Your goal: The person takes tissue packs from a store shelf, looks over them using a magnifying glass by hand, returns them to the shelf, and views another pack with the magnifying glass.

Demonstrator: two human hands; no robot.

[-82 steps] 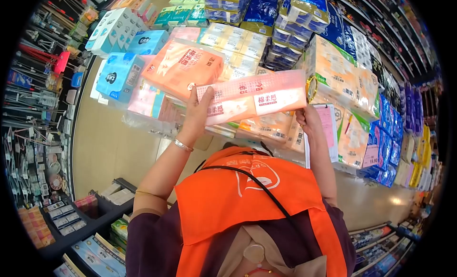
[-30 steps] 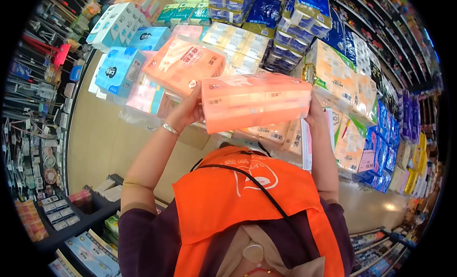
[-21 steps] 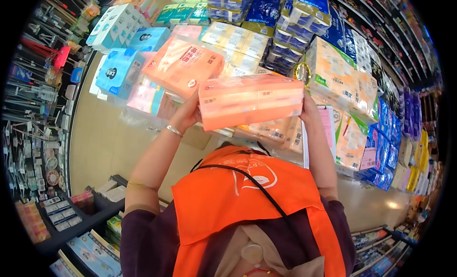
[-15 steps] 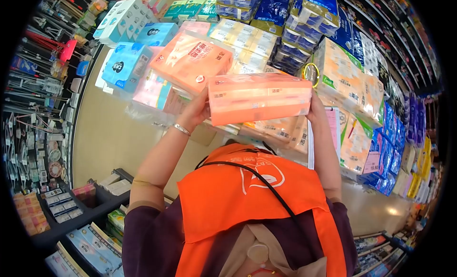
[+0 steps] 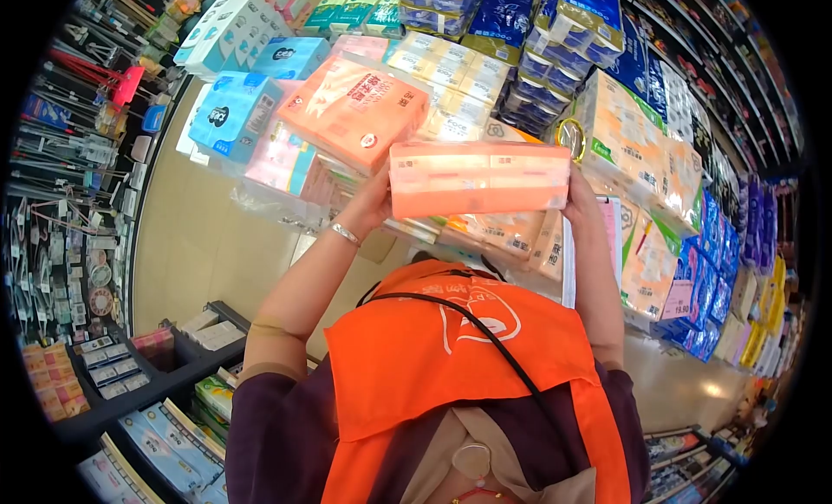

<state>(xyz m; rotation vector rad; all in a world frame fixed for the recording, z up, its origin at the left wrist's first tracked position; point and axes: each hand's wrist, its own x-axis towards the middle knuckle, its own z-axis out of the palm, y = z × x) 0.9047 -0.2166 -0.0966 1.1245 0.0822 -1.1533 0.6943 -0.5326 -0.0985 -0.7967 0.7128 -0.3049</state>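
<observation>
Both hands are clamped on one held peach pack (image 5: 451, 188), left hand (image 5: 378, 196) at one end, right hand (image 5: 579, 198) at the other. Most of the fingers are tucked out of sight. The pack's up in the air over the display, long side toward the wearer. Using it as the clock centre, with 12 pointing away from the body:

A second peach pack (image 5: 355, 114) lies at 10, right by the left hand; can't tell if they touch. Cream packs (image 5: 451, 71) sit around 12, blue-and-gold stack (image 5: 542, 75) at 1. A gold ring-shaped thing (image 5: 570, 140) is just past the right hand at 2, beside some orange-and-white packs (image 5: 637, 144).

The clipboard (image 5: 609, 211) at half past 3 is partly blocked by the right forearm. At 6, the lower orange packs (image 5: 494, 231) are half covered by the held one, then comes the orange apron (image 5: 407, 374) with a black cord (image 5: 498, 337) slung across it.

Further out: pink price card (image 5: 678, 298) at 4, blue packs (image 5: 227, 114) between 9 and 10, dark shelf unit (image 5: 165, 384) at 8.
</observation>
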